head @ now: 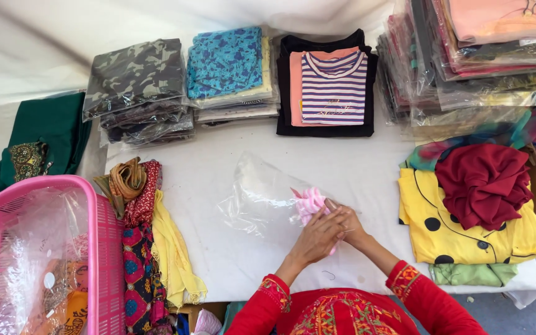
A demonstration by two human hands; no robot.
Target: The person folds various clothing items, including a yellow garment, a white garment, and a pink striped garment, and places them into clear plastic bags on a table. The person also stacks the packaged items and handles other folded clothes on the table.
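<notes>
Overhead, a white cloth-covered table (218,186) filled most of the view, with a white sheet draped behind it as a backdrop. Along its far edge stood stacks of bagged garments: a camouflage-print pile (136,87), a blue patterned pile (227,65), a black stack topped by a striped shirt (333,87), and a tall heap of wrapped clothes (466,56) at the right, cut off by the frame. A pink plastic basket (103,248) holding crumpled plastic sat at the near left, partly out of view, beside a strip of mixed scarves (147,248). On the right lay a yellow dotted garment (429,217) with a dark red cloth (482,183) bundled on top.

Near the front middle, a clear plastic bag (262,198) lay flat on the table, reaching away to the left of the hands. A small pink garment (310,201) sat at the bag's mouth, touching the fingertips. The left hand (316,239) lay over the right hand (350,224), both closed about the pink garment's near end. The overlap hid the exact grip of the right fingers, and how far the garment went into the bag was hard to judge through the glare. Red embroidered sleeves (404,282) entered from the bottom edge.
</notes>
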